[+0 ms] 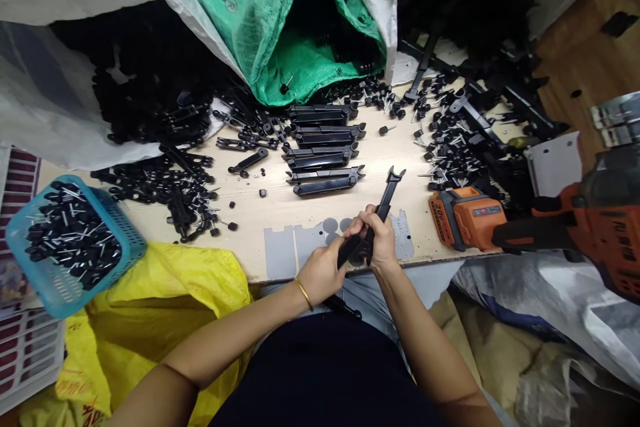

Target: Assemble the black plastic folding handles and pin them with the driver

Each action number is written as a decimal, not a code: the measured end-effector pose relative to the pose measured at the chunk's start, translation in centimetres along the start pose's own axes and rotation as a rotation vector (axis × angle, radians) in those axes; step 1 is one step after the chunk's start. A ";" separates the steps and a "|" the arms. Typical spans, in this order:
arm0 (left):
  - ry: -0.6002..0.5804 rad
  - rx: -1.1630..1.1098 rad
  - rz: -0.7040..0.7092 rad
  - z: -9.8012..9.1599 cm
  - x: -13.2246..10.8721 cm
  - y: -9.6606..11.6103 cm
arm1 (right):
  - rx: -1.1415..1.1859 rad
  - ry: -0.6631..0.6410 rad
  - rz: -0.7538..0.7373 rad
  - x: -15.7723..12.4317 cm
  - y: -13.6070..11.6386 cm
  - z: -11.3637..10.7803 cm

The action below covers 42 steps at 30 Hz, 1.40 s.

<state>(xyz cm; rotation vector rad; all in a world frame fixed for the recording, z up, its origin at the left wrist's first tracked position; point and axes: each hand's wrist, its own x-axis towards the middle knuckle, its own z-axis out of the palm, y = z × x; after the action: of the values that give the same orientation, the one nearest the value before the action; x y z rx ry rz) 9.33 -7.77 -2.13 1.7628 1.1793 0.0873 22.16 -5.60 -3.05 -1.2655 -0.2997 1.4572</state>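
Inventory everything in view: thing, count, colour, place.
Held part: 1, black, both hands
Long parts: several, black, row mid-table
Pinned knobs: many, black with silvery pins, table right and basket
Links: many, black, table left
Sheets: several, grey, table's near edge
Power tool, battery: 1 each, orange and black, right
Basket: 1, blue, left
Green sack: 1, green, top centre
White sack: 1, white, upper left
Yellow sack: 1, yellow, lower left
Slatted crates: count unclear, white, far left
Table: 1, pale, centre
Bracelet: 1, gold, left wrist
Top: 1, dark, bottom centre
Left hand, right hand: 1 each, bare, on held part
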 end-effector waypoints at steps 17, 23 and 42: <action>0.160 0.411 0.405 -3.9 3.4 -4.2 | -1.575 -0.458 -0.784 0.1 -1.5 -3.9; 0.249 0.409 0.528 -3.7 4.0 -4.9 | -1.563 -0.652 -0.832 3.2 -0.2 -4.8; 0.133 0.447 0.653 -4.6 4.1 -6.2 | -1.443 -0.597 -0.858 3.2 0.4 -5.5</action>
<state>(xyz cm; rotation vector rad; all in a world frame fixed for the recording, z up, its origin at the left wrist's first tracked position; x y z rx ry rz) 4.90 -1.35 -6.08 2.5212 0.6968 0.3529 26.96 -5.52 -7.19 -1.3366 -2.2663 0.6629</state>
